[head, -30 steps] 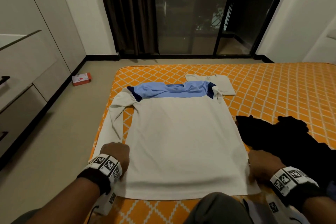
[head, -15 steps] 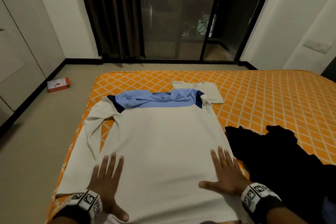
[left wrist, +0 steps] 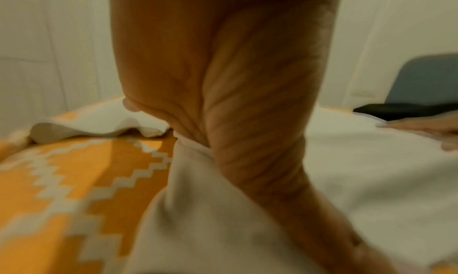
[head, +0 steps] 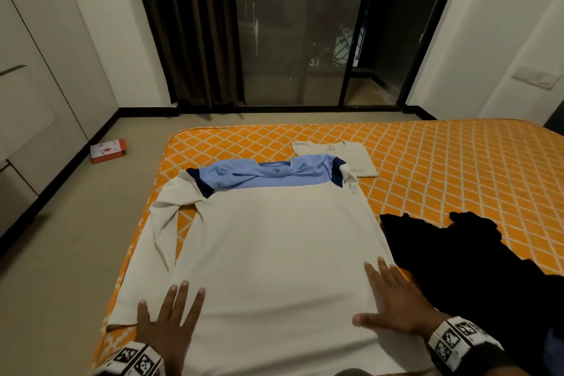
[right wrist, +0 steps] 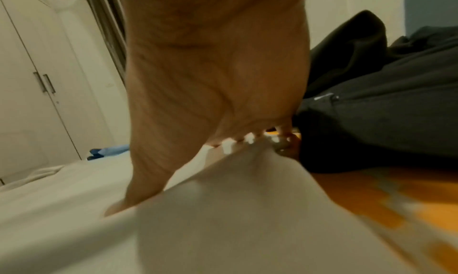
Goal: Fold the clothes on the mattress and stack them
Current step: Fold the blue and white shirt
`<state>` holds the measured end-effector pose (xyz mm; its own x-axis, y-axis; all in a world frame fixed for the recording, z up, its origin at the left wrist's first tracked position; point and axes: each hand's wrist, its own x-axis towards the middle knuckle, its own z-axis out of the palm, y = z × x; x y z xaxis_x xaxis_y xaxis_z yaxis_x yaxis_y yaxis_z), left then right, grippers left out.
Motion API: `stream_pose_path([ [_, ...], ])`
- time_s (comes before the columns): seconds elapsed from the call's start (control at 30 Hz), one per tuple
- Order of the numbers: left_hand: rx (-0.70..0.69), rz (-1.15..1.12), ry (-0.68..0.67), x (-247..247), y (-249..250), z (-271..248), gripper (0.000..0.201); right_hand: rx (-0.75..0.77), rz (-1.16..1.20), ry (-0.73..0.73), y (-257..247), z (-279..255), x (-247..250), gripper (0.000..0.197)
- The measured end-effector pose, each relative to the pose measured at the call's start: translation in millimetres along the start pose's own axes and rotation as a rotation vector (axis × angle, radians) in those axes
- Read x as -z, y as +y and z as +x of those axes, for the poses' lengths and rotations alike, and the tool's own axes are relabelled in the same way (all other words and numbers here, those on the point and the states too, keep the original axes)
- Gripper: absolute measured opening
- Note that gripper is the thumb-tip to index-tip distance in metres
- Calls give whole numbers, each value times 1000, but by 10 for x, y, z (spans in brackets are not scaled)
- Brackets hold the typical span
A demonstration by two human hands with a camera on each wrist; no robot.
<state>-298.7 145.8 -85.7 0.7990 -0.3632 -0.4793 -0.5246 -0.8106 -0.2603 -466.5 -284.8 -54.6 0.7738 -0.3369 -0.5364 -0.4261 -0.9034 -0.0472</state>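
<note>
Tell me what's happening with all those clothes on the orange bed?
A person is getting a white shirt with a blue top ready to fold on the orange mattress. The left hand and the right hand both lie flat on its lower part, fingers spread, pressing it smooth. It is not folded yet. A small cream garment already lies folded past its collar, and a black garment lies rumpled beside the right hand.

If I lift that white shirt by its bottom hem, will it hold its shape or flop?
The white shirt will likely flop: its left sleeve already lies creased. It looks thin and light, rippling at the hem under the left hand. It may slide on the mattress.
</note>
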Motion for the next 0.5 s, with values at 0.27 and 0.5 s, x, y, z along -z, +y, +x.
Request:
stream_pose_path([
  [0.27, -162, -4, 88, -343, 27, -239, 55, 2, -85, -69, -13, -199, -213, 154],
  [0.5, 65, -195, -155, 211, 104, -209, 94, -46, -200, -114, -108, -222, -80, 160],
])
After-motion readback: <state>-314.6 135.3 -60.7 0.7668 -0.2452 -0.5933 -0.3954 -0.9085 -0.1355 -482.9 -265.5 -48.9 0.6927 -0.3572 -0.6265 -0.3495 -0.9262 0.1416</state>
